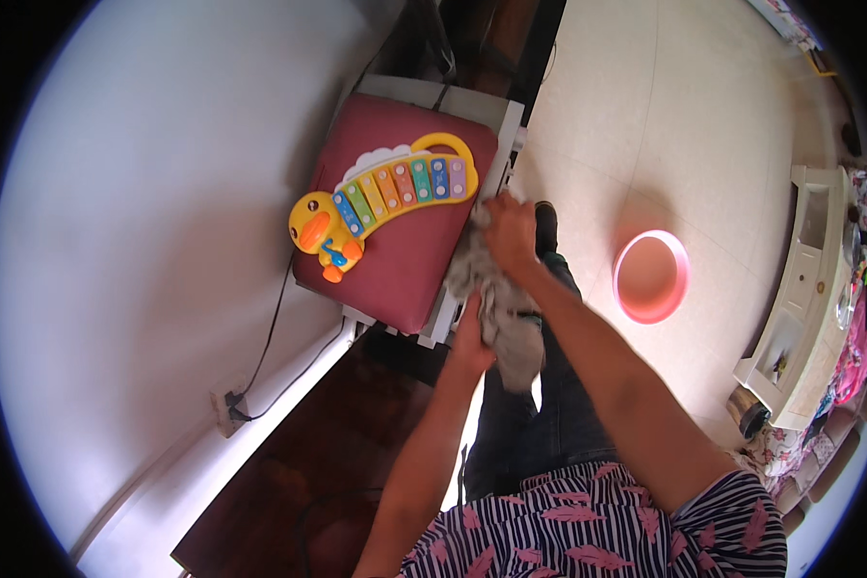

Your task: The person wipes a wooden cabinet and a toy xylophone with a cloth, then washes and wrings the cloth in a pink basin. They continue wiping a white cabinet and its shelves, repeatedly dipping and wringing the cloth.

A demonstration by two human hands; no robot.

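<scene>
Both of my hands hold a crumpled grey-beige cloth (514,339) in front of my legs. My right hand (509,231) grips its upper end, beside the edge of a dark red padded top (397,289). Lower down, my left hand (471,339) has hold of the cloth's middle, and a loose part hangs below it. On the red top lies a yellow duck-shaped toy xylophone (318,227) with several coloured bars and a curved yellow handle. The red top rests on a white piece of equipment or furniture (502,148) against the wall.
A pink basin (652,278) stands on the tiled floor (592,94) to my right. Beyond it is a white cabinet (802,289). On the left, a wall socket (227,410) has black cords plugged in. A dark wooden surface (282,462) lies at lower left.
</scene>
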